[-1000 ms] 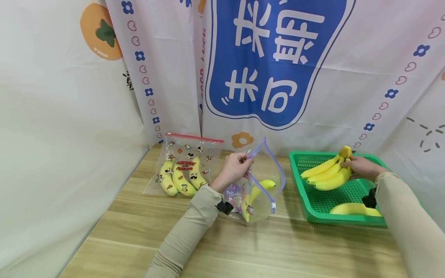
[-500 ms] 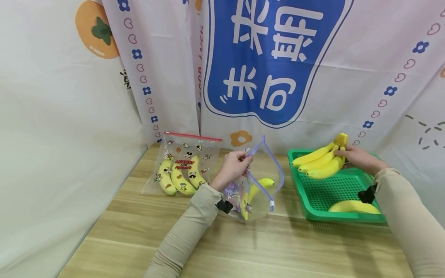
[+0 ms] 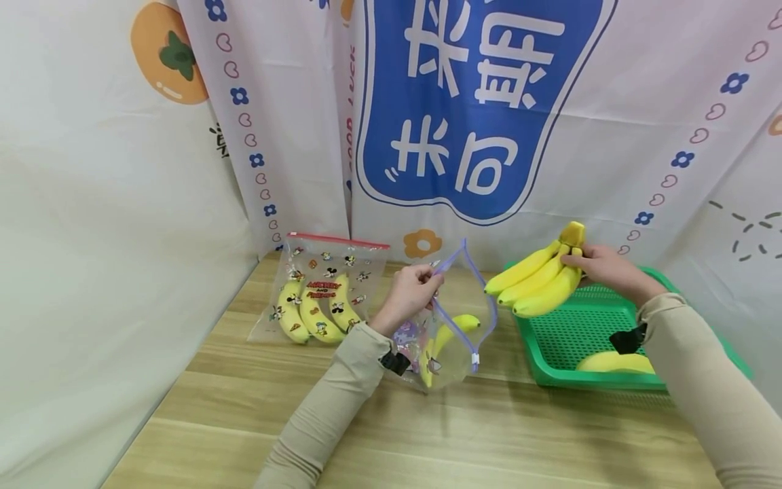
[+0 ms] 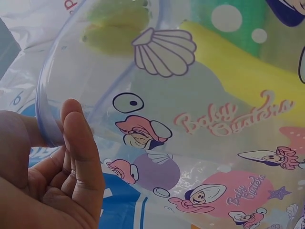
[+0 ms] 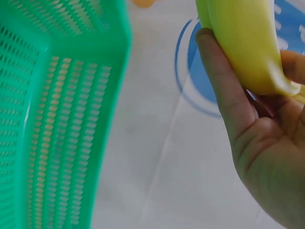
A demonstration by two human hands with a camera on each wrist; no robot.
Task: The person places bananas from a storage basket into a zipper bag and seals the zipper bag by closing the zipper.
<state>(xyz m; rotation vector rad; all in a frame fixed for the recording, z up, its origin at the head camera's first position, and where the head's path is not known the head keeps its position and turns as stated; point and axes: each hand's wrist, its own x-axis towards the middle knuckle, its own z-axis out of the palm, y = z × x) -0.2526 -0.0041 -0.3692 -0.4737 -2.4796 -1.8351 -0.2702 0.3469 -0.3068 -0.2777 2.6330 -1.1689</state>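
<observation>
My left hand (image 3: 417,297) pinches the rim of a clear zip bag (image 3: 455,363) with a purple edge, its mouth spread wide. A yellow banana (image 3: 451,333) lies inside that bag. In the left wrist view, the thumb and fingers grip the bag's edge (image 4: 44,114), and cartoon shells are printed on the plastic. My right hand (image 3: 613,270) holds a bunch of bananas (image 3: 540,278) near its stem, in the air just right of the bag's mouth. Up close in the right wrist view, the fingers curl round the banana bunch (image 5: 245,45).
Below the right hand stands a green perforated basket (image 3: 537,353) with a single banana (image 3: 613,362) in it. A red-topped zip bag (image 3: 318,272) holding 3 bananas leans at the back left. A printed cloth (image 3: 293,136) hangs behind the wooden table (image 3: 379,441).
My right hand has lifted the banana bunch out of the basket and carried it left towards the bag's mouth. The left hand keeps its hold on the bag, almost unmoved.
</observation>
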